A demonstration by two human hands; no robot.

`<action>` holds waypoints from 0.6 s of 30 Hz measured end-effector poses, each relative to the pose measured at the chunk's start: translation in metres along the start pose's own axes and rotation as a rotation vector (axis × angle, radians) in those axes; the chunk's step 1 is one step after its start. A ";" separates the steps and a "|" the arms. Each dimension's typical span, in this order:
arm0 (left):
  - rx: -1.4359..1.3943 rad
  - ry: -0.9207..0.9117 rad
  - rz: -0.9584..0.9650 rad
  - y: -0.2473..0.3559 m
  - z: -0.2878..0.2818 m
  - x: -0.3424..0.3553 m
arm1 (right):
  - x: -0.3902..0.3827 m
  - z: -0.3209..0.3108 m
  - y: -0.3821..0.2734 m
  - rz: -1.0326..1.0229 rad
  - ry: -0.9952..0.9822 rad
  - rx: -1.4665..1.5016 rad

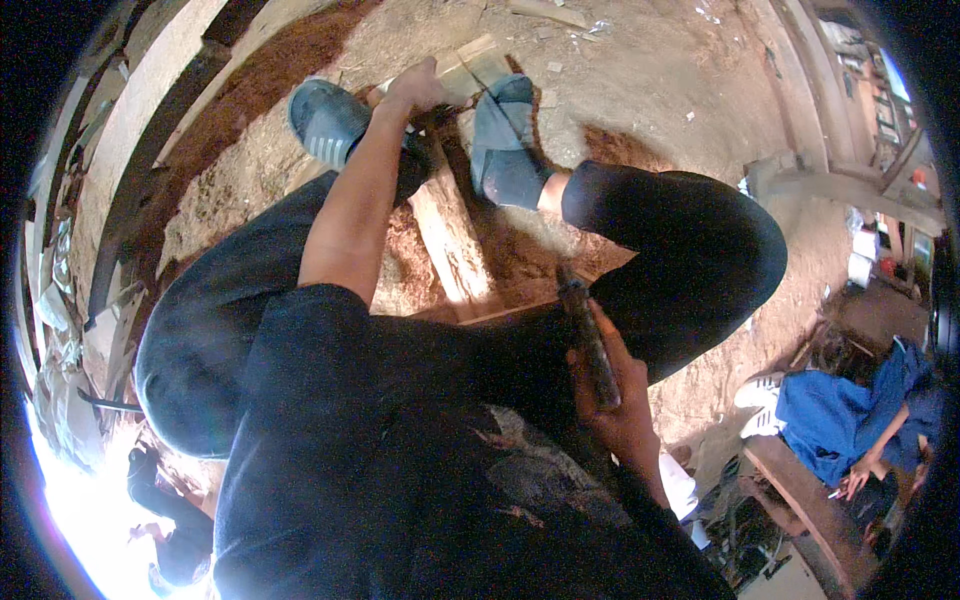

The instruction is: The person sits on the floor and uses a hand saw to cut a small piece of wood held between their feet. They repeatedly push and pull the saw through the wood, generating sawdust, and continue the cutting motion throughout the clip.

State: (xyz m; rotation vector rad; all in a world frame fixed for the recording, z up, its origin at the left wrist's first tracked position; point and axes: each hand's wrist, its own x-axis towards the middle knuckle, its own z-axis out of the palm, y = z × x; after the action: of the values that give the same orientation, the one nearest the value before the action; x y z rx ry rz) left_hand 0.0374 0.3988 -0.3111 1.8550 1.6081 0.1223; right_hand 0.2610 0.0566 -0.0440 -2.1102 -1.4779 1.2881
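Between my two dark shoes, my left hand [420, 90] is closed at the near edge of a pale piece of wood [484, 68]. A thin dark line crosses that wood toward the right shoe [503, 140]; what it is I cannot make out. Close to my body, my right hand [617, 392] wraps round a dark, worn, stick-shaped tool [592, 345] whose tip points away from me. Its kind is unclear. Below the left hand, a light rough timber [450, 235] runs from between the feet toward my lap.
Long wooden beams [150, 130] line the left side. Wood scraps [548, 12] lie on the dirt floor [640, 70]. At the lower right, another person in blue clothing [840, 415] sits by a plank [800, 500]. A wooden frame [850, 190] stands at the right.
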 end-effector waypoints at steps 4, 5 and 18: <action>-0.073 0.027 -0.011 -0.023 0.008 0.006 | 0.036 0.007 -0.006 -0.172 0.002 -0.050; -0.053 0.026 -0.004 -0.018 0.008 0.009 | 0.033 0.004 -0.005 -0.109 0.015 -0.043; 0.000 0.000 -0.017 -0.010 -0.001 -0.002 | 0.003 0.001 0.008 -0.113 0.045 0.031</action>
State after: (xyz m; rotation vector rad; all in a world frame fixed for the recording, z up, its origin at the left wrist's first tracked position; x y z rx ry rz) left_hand 0.0281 0.3977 -0.3149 1.8410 1.6239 0.1145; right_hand 0.2656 0.0549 -0.0515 -1.9929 -1.5248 1.2071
